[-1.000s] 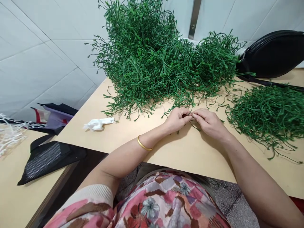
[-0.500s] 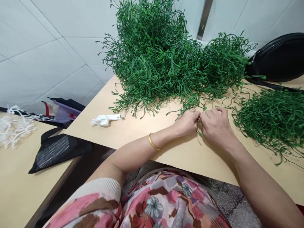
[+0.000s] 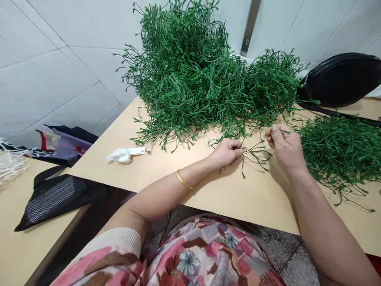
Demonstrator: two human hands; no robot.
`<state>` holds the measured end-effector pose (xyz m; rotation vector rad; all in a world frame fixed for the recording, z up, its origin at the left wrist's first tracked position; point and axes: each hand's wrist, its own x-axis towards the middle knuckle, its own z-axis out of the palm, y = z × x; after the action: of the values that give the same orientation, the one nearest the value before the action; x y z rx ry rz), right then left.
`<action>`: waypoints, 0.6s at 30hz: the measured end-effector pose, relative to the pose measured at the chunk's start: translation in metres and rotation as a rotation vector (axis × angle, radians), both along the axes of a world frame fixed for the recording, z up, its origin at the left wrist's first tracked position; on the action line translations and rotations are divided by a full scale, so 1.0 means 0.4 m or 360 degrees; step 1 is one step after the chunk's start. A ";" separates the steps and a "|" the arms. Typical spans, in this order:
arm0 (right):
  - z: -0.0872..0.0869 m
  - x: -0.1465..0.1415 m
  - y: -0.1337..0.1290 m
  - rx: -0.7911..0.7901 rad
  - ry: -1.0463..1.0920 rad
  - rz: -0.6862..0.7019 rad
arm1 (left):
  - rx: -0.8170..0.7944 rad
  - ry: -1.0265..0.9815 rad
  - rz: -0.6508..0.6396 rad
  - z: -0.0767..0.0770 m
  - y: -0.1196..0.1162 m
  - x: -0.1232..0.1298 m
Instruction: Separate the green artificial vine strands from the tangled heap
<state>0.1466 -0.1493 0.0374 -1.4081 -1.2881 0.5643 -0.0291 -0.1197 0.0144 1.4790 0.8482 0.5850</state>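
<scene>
My left hand (image 3: 228, 154) is closed in a pinch over the front of the table, gripping a branching green plastic sprig (image 3: 254, 154) whose thin stems fan out to the right and below the fingers. Apart from it to the right, my right hand (image 3: 285, 147) has thumb and fingers pressed together on a single thin green stem (image 3: 281, 131), with its tip showing over the thumb. Behind both hands rises a big heap of green sprigs (image 3: 193, 83). A smaller pile of green stems (image 3: 342, 149) lies just right of my right hand.
A crumpled white tissue (image 3: 123, 155) lies on the left of the table (image 3: 178, 194). At the back right sits a black bag (image 3: 342, 79) with its strap. On a second table to the left are a black mesh-panelled pouch (image 3: 56, 196) and white strands (image 3: 12, 167).
My hands, close together before, are now apart. The right hand has moved up and right with a stem, while the sprig's branches spread out from my left fingers. The view has shifted slightly.
</scene>
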 end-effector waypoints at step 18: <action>-0.001 -0.121 -0.080 0.0651 -0.1189 0.0128 | -0.0097 -0.0362 0.0384 0.008 -0.004 0.000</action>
<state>0.0982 -0.1811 0.0369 -1.2531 -1.9201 -0.2138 -0.0292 -0.1212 0.0177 1.2358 0.8625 0.8816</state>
